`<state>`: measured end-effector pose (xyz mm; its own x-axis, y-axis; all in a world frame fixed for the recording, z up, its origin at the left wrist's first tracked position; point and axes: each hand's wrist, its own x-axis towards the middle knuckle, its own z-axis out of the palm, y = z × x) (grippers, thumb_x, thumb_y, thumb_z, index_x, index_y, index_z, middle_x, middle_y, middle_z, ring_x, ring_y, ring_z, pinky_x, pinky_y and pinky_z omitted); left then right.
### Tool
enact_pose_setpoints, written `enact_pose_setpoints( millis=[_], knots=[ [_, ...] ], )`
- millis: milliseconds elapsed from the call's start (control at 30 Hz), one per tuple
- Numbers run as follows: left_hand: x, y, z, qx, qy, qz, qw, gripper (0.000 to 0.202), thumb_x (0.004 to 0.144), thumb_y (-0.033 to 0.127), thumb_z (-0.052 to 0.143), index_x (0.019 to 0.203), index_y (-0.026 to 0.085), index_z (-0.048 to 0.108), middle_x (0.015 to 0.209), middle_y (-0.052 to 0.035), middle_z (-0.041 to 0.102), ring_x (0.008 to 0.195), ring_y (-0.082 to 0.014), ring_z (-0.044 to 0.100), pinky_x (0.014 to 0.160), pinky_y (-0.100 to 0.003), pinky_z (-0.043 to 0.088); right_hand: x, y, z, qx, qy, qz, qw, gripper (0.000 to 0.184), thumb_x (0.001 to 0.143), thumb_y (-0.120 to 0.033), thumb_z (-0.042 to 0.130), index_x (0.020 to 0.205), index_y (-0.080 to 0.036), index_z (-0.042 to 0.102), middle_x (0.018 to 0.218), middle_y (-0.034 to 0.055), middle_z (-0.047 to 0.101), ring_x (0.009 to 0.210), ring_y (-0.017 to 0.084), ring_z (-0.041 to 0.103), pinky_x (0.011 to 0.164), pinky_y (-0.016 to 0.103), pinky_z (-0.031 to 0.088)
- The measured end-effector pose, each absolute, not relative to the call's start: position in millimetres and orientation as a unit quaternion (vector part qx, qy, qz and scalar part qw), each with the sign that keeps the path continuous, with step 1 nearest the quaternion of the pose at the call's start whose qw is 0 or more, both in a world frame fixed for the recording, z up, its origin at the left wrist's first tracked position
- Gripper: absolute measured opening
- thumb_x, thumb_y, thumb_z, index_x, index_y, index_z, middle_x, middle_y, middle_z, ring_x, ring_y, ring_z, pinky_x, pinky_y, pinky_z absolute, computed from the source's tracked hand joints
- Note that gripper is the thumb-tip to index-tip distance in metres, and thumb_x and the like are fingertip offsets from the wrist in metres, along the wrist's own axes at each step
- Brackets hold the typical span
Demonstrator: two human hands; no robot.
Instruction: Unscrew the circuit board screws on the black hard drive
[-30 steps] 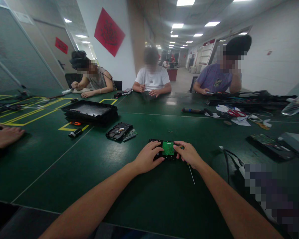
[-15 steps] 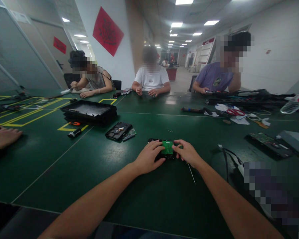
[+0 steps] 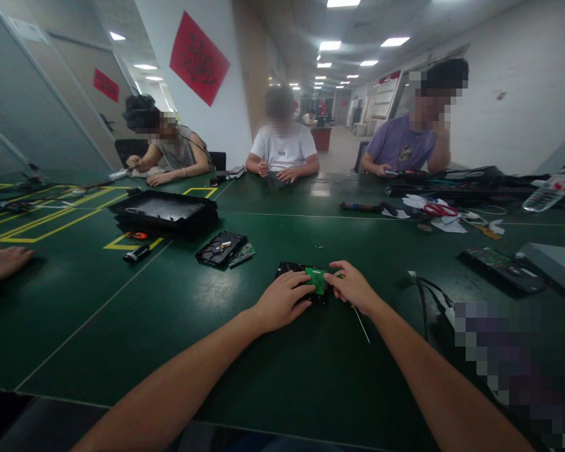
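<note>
Two hands on a green-boarded drive at the centre of the frame

Just right of the frame's centre, a black drive (image 3: 289, 269) lies flat on the dark green worktop (image 3: 169, 339), a green circuit board (image 3: 316, 282) on the right part of its upper face. The left hand (image 3: 282, 302) comes in from the lower left, its fingers spread and laid over the drive and the board's left edge, the thumb apart from them near the lower edge. The right hand (image 3: 352, 290) reaches in from the lower right; its thumb and forefinger are at the board's right edge, though whether they pinch it I cannot tell. Its other fingers are curled round a screwdriver (image 3: 361, 324), whose thin shaft slants down and right below the palm.

A few tiny pieces (image 3: 319, 247), too small to identify, lie just above the drive. Left of centre sits a second drive (image 3: 219, 248) with a loose circuit board (image 3: 243, 254) beside it, and further left a black tray (image 3: 162, 228). Toward the right edge lie another drive (image 3: 501, 271) and a grey box (image 3: 556, 267). Three people sit along the far side.
</note>
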<state>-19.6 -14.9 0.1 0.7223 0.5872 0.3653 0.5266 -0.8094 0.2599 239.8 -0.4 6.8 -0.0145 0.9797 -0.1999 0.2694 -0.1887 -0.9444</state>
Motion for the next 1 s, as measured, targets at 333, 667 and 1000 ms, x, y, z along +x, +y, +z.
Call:
enact_pose_setpoints(
  millis=[333,667,1000],
  knots=[
    [-6.3,-11.2,-1.5,0.912,0.339,0.225,0.049,0.033,0.105,0.038,0.067,0.135,0.023,0.071,0.149,-0.0107,0.067,0.142,-0.0318,0.061,0.118,-0.054,0.050,263.4,20.2,0.2,-0.505,-0.367,0.560,0.544,0.049,0.083,-0.007,0.071,0.127,-0.022,0.055,0.116,0.0102,0.076,0.102,0.021,0.080,0.091,0.032,0.068],
    [-9.0,-8.7,-0.3,0.914,0.329,0.231,0.061,0.033,0.105,0.038,0.068,0.134,0.025,0.072,0.148,-0.0092,0.069,0.141,-0.0294,0.063,0.117,-0.050,0.051,264.3,23.0,-6.4,-0.531,-0.422,0.486,0.551,0.028,0.082,-0.026,0.080,0.108,-0.017,0.074,0.093,0.0060,0.078,0.062,0.011,0.065,0.048,0.021,0.048],
    [-4.6,-17.8,2.5,0.913,0.326,0.233,0.078,0.036,0.100,0.039,0.072,0.134,0.026,0.071,0.149,-0.0096,0.067,0.139,-0.0304,0.063,0.117,-0.051,0.052,264.4,19.9,-8.3,-0.590,-0.496,0.404,0.493,0.031,0.083,-0.036,0.077,0.108,-0.018,0.075,0.064,-0.0018,0.067,0.052,0.013,0.058,0.048,0.024,0.043]
  ],
)
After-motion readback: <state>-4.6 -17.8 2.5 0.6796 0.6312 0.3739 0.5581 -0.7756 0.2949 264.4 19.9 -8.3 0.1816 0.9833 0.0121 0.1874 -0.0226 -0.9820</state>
